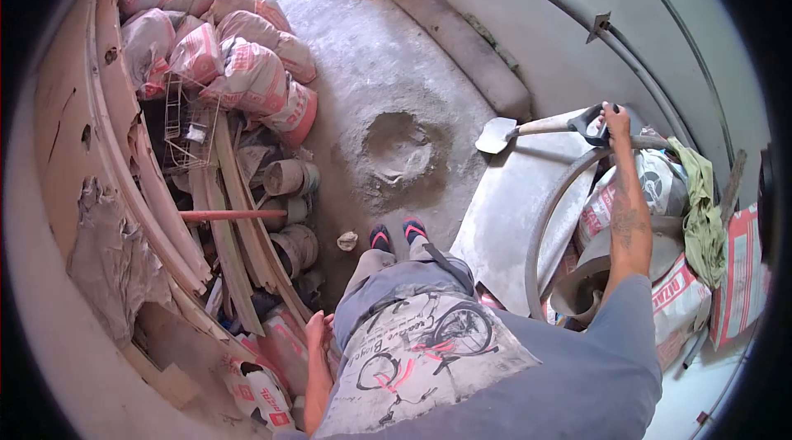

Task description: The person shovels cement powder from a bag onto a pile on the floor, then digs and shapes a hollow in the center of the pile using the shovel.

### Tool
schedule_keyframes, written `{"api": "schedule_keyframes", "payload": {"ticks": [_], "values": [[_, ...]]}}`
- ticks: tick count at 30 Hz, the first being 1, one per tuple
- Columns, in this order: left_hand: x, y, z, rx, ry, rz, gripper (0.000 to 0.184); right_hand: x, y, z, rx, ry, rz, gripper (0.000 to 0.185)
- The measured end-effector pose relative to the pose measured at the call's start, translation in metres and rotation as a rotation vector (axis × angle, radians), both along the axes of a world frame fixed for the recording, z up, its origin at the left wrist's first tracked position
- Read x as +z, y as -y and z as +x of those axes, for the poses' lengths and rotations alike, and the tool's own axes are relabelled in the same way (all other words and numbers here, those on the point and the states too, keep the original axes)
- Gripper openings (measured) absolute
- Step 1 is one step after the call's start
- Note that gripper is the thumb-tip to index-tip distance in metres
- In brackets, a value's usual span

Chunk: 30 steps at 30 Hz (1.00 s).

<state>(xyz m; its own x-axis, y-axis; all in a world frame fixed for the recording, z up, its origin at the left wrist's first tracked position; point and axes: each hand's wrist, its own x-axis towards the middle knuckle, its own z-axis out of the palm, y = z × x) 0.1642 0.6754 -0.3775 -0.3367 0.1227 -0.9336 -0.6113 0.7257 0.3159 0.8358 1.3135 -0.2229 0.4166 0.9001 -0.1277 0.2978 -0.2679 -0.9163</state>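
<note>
On the right, my right hand [615,122] is closed around the black D-shaped grip of a shovel [544,125]. The shovel lies roughly level, its pale blade pointing left over the edge of a light grey board [507,213]. My left hand [318,331] hangs low beside my body, near the bags and planks, its fingers loosely bent apart with nothing visible in them. In front of my feet a ring-shaped mound of grey powdery mix [398,151] lies on the floor, hollow in the middle.
Stacked cement bags [252,69] and long wooden planks [239,234] line the left, with several buckets [295,250] and a red pole [235,215]. A curved hose [551,230] and more bags [681,296] stand right. A long padded slab [458,44] lies along the wall.
</note>
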Motion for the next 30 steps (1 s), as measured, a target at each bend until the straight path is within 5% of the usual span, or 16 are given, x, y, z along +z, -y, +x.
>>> {"api": "schedule_keyframes", "payload": {"ticks": [2, 5, 9, 12, 15, 22, 24, 30], "values": [[-0.007, 0.000, 0.006, 0.084, 0.004, 0.050, 0.035, -0.006, -0.009, 0.018, -0.003, 0.083, -0.035, 0.027], [-0.009, -0.003, 0.009, 0.094, -0.016, 0.067, 0.036, -0.005, -0.028, 0.035, 0.003, 0.669, -0.144, 0.035], [-0.003, -0.015, 0.013, 0.071, -0.047, 0.087, 0.039, -0.008, -0.034, 0.041, -0.046, 0.617, -0.200, 0.035], [0.002, -0.020, 0.018, 0.059, -0.069, 0.088, 0.039, -0.005, -0.023, 0.016, -0.245, -0.134, -0.075, 0.022], [-0.001, -0.022, 0.020, 0.044, -0.048, 0.086, 0.037, -0.007, -0.015, -0.008, -0.160, -0.258, -0.123, 0.013], [0.017, -0.024, 0.014, -0.074, 0.006, 0.023, 0.031, 0.062, 0.014, -0.142, 0.409, 0.479, -0.074, 0.026], [0.019, -0.023, 0.010, -0.073, -0.016, -0.012, 0.033, 0.058, 0.004, -0.145, 0.485, 0.615, 0.135, 0.029], [0.063, -0.048, 0.035, 0.023, -0.125, -0.074, 0.030, 0.046, -0.029, -0.188, 0.770, 0.753, 0.359, 0.026]]}}
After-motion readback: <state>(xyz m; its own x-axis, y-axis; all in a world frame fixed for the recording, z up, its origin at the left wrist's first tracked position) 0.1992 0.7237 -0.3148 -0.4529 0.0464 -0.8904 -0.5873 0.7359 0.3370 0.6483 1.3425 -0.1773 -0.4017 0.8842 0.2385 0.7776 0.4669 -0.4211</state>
